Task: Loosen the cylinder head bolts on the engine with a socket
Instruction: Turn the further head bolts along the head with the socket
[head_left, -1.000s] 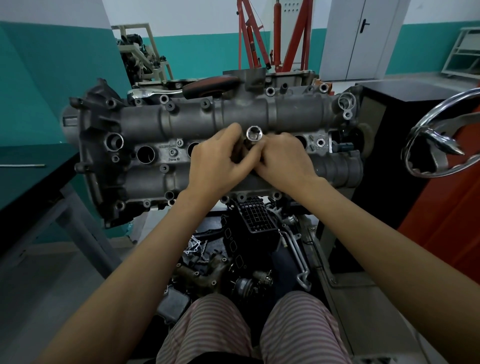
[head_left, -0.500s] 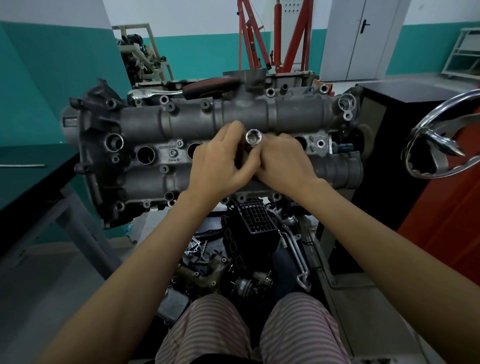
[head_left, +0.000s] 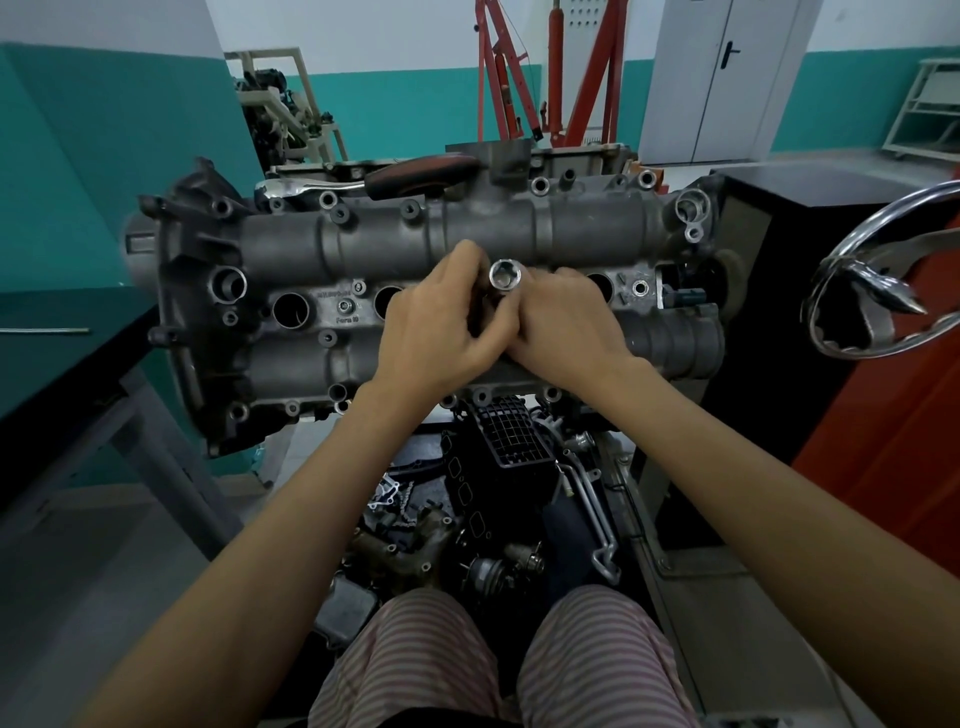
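Socket (head_left: 505, 275): frame centre, above the engine (head_left: 395, 249) head
Left hand (head_left: 441, 327): pinching the socket
Right hand (head_left: 563, 327): curled round it too
Risk: socket seated crooked — could slip, rounding a bolt

We have only one view, from a camera on the person's head. It looks forward and down, along both forearms to the engine (head_left: 457, 291), which is close and fills the middle of the picture. At the bottom edge we see the person's striped trousers (head_left: 498, 660); at the top, the far wall and a door (head_left: 727, 78).
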